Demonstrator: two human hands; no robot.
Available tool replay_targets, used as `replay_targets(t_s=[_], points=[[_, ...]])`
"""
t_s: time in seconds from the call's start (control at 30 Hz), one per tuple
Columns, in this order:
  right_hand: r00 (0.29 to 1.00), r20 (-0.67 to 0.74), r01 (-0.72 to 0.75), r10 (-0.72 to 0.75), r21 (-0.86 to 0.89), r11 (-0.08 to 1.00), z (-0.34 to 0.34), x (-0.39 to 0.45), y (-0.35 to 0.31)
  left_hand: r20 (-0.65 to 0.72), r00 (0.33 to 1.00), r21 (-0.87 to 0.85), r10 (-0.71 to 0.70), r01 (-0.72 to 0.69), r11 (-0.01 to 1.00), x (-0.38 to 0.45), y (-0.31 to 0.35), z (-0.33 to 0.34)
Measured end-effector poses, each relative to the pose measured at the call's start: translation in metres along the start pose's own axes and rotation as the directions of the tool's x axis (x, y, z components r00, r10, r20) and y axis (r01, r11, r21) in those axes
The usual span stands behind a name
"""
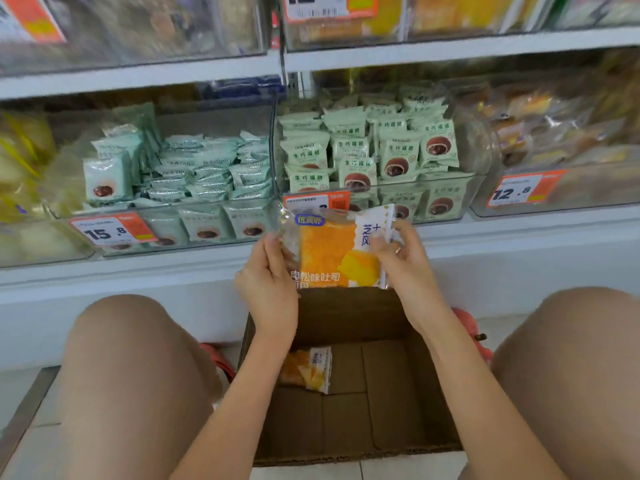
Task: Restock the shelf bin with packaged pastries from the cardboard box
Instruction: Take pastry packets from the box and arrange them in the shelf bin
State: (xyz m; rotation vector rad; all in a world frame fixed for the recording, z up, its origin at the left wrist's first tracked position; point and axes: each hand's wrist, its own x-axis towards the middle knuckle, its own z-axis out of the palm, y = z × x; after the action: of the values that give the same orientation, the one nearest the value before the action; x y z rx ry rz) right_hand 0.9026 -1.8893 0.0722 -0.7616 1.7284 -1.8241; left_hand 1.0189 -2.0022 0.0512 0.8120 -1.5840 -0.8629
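Both hands, the left hand point(268, 278) and the right hand point(403, 263), pinch the orange toast pack point(332, 251) with curled fingers above the cardboard box point(391, 403); the slippery wrapper could slide out and drop back.

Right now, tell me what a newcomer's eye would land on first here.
First, the orange-and-white pastry packet held up at centre, the left hand and right hand gripping its sides above the open cardboard box. Next, one matching packet lying alone on the box's floor. Behind, clear shelf bins hold pale green packets, with orange price tags on their fronts.
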Motion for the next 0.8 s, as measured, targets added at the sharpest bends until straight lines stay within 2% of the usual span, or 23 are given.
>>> replay_targets(t_s=[0.1,0.2,0.27,0.33,0.43,0.5,0.6,0.7,0.8], points=[[1.0,0.009,-0.004,0.005,-0.068,0.998,-0.008,0.019,-0.046,-0.03,0.996,-0.032,0.084,-0.085,0.996,0.025,0.037,0.016],[0.998,-0.052,0.018,-0.02,-0.035,0.999,-0.029,0.036,-0.096,0.042,0.97,-0.03,0.239,-0.238,0.971,0.061,0.075,0.034],[0.992,-0.087,0.093,-0.095,-0.035,0.995,-0.051,0.05,-0.134,0.095,0.923,0.058,0.373,-0.379,0.924,0.091,0.1,0.046],[0.968,-0.156,0.195,-0.199,-0.037,0.98,-0.076,0.067,-0.177,0.105,0.824,0.167,0.557,-0.567,0.807,0.125,0.131,0.056],[0.897,-0.263,0.354,-0.356,-0.055,0.934,-0.115,0.097,-0.242,0.161,0.595,0.257,0.788,-0.796,0.548,0.179,0.173,0.08],[0.837,-0.307,0.438,-0.453,-0.12,0.891,-0.133,0.124,-0.277,0.243,0.504,0.307,0.829,-0.851,0.427,0.217,0.195,0.103],[0.793,-0.321,0.443,-0.517,-0.279,0.852,-0.146,0.177,-0.312,0.399,0.485,0.486,0.778,-0.832,0.268,0.255,0.203,0.135],[0.826,-0.272,0.384,-0.494,-0.371,0.846,-0.141,0.226,-0.327,0.488,0.454,0.534,0.746,-0.831,0.157,0.264,0.189,0.15],[0.862,-0.236,0.34,-0.449,-0.388,0.857,-0.128,0.254,-0.328,0.471,0.433,0.548,0.768,-0.826,0.13,0.264,0.185,0.152]])
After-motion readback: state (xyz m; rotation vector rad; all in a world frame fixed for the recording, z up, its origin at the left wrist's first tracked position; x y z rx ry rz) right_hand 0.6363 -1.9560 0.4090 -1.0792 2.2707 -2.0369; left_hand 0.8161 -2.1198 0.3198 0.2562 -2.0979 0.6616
